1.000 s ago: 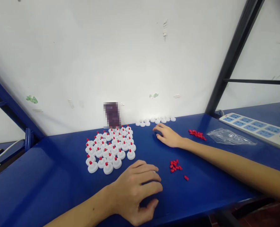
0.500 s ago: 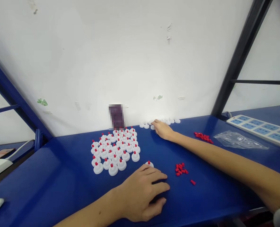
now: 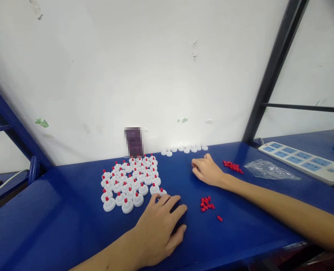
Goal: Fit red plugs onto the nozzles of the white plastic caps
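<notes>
My left hand [image 3: 160,227] is low over the blue table, palm down with its fingers spread. Its fingertips touch or nearly touch a white cap with a red tip [image 3: 161,192], partly hidden behind them. That cap stands at the right edge of a group of similar red-tipped white caps [image 3: 126,206]. My right hand [image 3: 208,171] is above the table with its fingers curled together; whatever they hold is hidden. Between the hands and nearer me lies a small pile of red tips [image 3: 207,203], with a single red tip [image 3: 219,218] beside it.
Plain white caps [image 3: 186,149] lie along the wall. Another heap of red tips [image 3: 233,166] is to the right, beside a clear plastic bag [image 3: 268,169] and a white power strip [image 3: 305,158]. A pixelated dark object [image 3: 134,141] leans on the wall.
My right hand has drawn back toward me from the plain white caps at the wall. My left hand has moved left, and the cap at its fingers now sits against the group.
</notes>
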A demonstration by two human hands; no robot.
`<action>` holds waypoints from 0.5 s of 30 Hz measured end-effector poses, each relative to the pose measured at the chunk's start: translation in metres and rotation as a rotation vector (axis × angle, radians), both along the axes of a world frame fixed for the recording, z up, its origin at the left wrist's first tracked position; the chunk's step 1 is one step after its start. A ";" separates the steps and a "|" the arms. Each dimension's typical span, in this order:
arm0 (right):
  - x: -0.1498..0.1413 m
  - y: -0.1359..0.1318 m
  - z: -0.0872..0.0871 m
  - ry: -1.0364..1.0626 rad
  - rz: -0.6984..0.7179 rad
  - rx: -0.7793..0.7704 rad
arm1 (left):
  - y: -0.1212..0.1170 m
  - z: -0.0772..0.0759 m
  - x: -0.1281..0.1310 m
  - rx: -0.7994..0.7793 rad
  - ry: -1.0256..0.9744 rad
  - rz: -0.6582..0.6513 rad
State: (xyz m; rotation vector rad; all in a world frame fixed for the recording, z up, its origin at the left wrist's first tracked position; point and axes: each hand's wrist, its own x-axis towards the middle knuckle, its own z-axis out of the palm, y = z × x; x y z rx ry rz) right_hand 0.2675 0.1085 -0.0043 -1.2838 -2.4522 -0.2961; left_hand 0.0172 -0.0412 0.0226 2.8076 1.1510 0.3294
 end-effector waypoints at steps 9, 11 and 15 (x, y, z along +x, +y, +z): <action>-0.006 -0.001 0.001 -0.045 0.050 -0.073 | -0.003 -0.007 0.003 0.057 0.045 0.194; -0.006 -0.003 0.002 -0.050 0.064 -0.089 | -0.002 -0.010 0.003 0.064 0.051 0.224; -0.004 -0.005 0.006 -0.065 0.117 -0.109 | 0.000 -0.016 0.002 0.090 0.063 0.291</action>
